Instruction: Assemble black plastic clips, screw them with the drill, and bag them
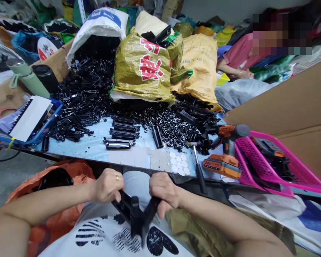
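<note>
Below the table edge, over my lap, both hands grip black plastic parts (136, 216) that meet in a V. My left hand (108, 185), with a ring on one finger, is closed on the left piece. My right hand (163, 191) is closed on the right piece. Several assembled black parts (122, 134) lie stacked on the light blue table (96, 148) just beyond my hands. A heap of small black pieces with metal pins (173, 126) lies beside them.
An orange cordless drill (226, 150) and a hammer (198, 164) lie at the right, next to a pink basket (283, 167). Yellow and white sacks (141, 67) spill black parts at the back. A blue tray (29, 121) and a green bottle (26, 76) sit left. A person in pink (240, 57) sits far right.
</note>
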The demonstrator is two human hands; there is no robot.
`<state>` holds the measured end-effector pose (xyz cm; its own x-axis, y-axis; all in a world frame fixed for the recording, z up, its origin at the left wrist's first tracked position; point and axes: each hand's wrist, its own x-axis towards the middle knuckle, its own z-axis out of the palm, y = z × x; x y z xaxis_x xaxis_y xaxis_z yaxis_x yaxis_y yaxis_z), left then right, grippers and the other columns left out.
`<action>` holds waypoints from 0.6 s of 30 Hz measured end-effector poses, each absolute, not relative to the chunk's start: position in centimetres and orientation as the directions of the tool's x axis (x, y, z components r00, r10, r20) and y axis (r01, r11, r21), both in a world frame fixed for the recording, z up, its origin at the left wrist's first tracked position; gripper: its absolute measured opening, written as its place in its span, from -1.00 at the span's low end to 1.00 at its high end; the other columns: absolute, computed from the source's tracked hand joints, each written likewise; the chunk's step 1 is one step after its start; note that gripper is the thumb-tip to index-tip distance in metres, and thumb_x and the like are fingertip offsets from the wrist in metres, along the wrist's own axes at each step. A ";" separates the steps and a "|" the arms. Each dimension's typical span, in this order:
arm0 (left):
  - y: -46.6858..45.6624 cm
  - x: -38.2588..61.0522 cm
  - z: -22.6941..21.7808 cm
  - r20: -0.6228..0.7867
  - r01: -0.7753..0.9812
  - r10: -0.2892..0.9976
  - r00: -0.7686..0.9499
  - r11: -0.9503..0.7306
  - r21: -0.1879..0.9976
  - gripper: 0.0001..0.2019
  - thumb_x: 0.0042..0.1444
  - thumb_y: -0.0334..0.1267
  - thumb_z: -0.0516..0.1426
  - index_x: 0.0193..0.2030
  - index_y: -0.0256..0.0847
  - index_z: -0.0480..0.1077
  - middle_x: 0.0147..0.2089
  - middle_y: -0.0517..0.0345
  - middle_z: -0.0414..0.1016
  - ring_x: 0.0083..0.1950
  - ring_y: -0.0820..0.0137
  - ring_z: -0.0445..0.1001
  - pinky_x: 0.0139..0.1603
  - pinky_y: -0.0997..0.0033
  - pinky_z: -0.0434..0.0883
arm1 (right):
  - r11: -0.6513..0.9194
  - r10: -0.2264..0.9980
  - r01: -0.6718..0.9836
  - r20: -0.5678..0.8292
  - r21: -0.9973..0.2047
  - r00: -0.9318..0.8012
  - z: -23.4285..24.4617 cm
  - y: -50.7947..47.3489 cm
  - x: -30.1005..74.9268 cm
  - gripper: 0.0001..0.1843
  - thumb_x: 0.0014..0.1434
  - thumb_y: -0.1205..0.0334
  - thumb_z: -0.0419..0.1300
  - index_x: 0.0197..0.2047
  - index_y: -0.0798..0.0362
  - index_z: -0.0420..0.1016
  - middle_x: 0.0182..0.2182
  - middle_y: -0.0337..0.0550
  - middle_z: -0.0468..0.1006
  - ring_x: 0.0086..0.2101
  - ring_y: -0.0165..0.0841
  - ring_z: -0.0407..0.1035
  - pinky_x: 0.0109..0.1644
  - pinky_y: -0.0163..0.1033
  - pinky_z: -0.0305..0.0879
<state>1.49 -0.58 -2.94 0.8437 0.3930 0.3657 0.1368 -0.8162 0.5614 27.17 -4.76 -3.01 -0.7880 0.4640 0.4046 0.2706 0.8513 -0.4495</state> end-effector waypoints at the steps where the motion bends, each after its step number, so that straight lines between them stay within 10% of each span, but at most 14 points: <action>1: -1.7 2.1 -2.7 0.431 0.053 0.362 0.826 -0.812 0.581 -0.22 0.20 0.20 -0.51 -0.53 -0.17 0.35 -0.65 0.10 0.25 -0.57 0.40 0.30 -0.48 0.36 0.26 | 0.855 0.431 0.184 0.465 -0.485 -0.774 -3.7 -5.4 25.9 -0.30 0.10 -0.46 -0.24 -0.63 -0.01 0.16 -0.69 -0.27 0.11 -0.63 -0.40 0.10 -0.49 -0.21 0.03; 8: -3.4 5.0 -5.8 0.646 0.049 0.329 0.689 -0.911 0.411 -0.26 0.10 0.37 -0.30 -0.31 -0.16 0.46 -0.41 0.00 0.45 -0.24 0.28 0.46 -0.19 0.23 0.43 | 0.486 0.858 0.607 0.476 -0.629 -0.194 -10.6 -3.7 18.3 -0.40 0.08 -0.42 -0.17 -0.33 -0.06 0.30 -0.34 -0.03 0.31 -0.23 -0.13 0.27 -0.09 0.12 0.24; 13: 3.1 1.9 -8.9 0.226 0.476 0.561 0.796 -0.812 0.338 -0.32 0.06 0.33 -0.06 0.03 -0.19 0.43 -0.08 -0.17 0.48 0.02 0.17 0.44 0.05 0.16 0.38 | 0.349 0.694 0.737 0.688 -0.579 0.212 -7.2 0.2 27.7 -0.51 0.20 -0.20 -0.13 -0.02 0.01 0.18 -0.06 0.08 0.29 0.02 -0.08 0.21 0.06 0.14 0.15; 18: 7.5 3.2 -9.3 0.088 0.679 0.723 0.685 -0.678 0.281 -0.33 0.16 0.16 -0.01 0.29 -0.24 0.15 0.34 -0.17 0.09 0.41 0.10 -0.07 0.36 0.07 -0.03 | -0.145 0.682 0.927 0.644 -0.346 0.346 -4.6 -2.1 44.9 -0.46 0.15 -0.20 0.01 -0.11 0.15 0.33 -0.12 0.20 0.38 -0.01 -0.04 0.23 0.05 0.12 0.09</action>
<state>3.23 7.47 -9.29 0.6854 0.7228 0.0877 0.6791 -0.6781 0.2813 44.87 -2.12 -4.61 0.3465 0.6824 0.6437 0.9272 -0.1449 -0.3455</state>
